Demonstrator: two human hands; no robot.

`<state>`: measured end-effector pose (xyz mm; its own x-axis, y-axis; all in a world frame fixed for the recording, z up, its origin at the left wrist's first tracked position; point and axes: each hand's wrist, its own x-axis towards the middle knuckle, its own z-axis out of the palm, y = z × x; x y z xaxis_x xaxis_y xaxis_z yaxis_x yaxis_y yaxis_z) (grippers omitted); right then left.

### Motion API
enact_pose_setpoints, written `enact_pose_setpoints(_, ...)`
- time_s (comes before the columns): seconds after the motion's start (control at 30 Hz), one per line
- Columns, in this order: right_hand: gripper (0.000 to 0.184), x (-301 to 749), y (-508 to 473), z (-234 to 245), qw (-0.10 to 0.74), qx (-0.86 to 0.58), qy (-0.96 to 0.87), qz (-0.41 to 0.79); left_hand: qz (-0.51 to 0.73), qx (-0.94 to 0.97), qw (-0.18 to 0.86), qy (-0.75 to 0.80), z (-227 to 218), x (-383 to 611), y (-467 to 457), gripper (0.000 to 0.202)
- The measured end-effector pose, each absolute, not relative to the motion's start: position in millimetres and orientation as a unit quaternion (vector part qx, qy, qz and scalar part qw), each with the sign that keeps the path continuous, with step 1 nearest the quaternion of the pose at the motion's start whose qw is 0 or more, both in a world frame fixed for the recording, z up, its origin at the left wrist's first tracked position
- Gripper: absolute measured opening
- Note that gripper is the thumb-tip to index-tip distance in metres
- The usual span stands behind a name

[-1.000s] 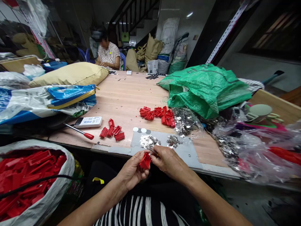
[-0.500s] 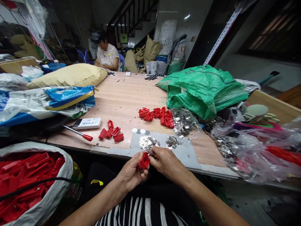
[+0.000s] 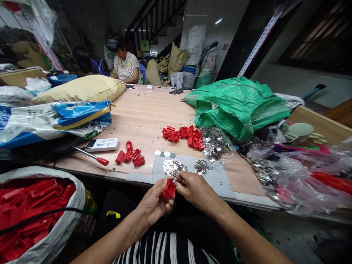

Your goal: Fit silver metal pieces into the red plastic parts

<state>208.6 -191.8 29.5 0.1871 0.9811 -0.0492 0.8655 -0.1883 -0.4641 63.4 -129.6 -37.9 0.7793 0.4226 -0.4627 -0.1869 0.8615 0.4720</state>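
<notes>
My left hand (image 3: 156, 200) is closed around a red plastic housing (image 3: 169, 189), its hollow side facing up, just off the table's front edge. From the right, my right hand (image 3: 194, 189) grips thin metal tweezers (image 3: 177, 178), their tip over the housing; whether the tip holds a part is too small to tell. Beyond my hands, a pile of shiny metal pieces (image 3: 173, 167) lies on a grey mat (image 3: 214, 183), with a smaller, darker metal pile (image 3: 202, 167) to its right. Several red housings (image 3: 132, 154) lie on the table to the left, and another group (image 3: 189, 135) lies farther back.
An open sack (image 3: 78, 190) of red parts stands at lower left. A red-tipped metal lever (image 3: 101, 160) and white box (image 3: 101, 144) are near the left edge. A green sack (image 3: 236, 102) and plastic bags (image 3: 302, 183) occupy the right. A person (image 3: 126, 66) sits across the table.
Both hands, with the red housing and the tweezers, have shifted very slightly to the right. Nothing else on the table has moved.
</notes>
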Motion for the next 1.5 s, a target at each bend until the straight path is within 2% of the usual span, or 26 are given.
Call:
enact_pose_setpoints(0.37, 0.011, 206, -190, 24, 0.169, -0.743, -0.624, 0.174, 0.160, 0.162, 0.929, 0.291, -47, 65, -129, 0.021)
enact_pose_setpoints(0.7, 0.012, 227, -192, 9, 0.315, -0.683, -0.586, 0.302, 0.158, 0.172, 0.933, 0.274, -43, 63, -128, 0.026)
enact_pose_setpoints(1.03, 0.028, 226, -192, -2, 0.388, -0.594, -0.522, 0.474, 0.126, 0.237, 0.936, 0.230, -46, 62, -129, 0.024)
enact_pose_setpoints(1.2, 0.032, 222, -199, -12, 0.407, -0.593, -0.490, 0.493, 0.103, 0.272, 0.927, 0.238, -46, 62, -128, 0.028)
enact_pose_setpoints(1.37, 0.034, 221, -207, -21, 0.442, -0.620, -0.457, 0.460, 0.123, 0.395, 0.866, 0.281, -38, 59, -125, 0.049)
enact_pose_setpoints(1.5, 0.033, 217, -214, -25, 0.447, -0.649, -0.424, 0.446, 0.253, 0.618, 0.697, 0.262, -31, 49, -124, 0.041)
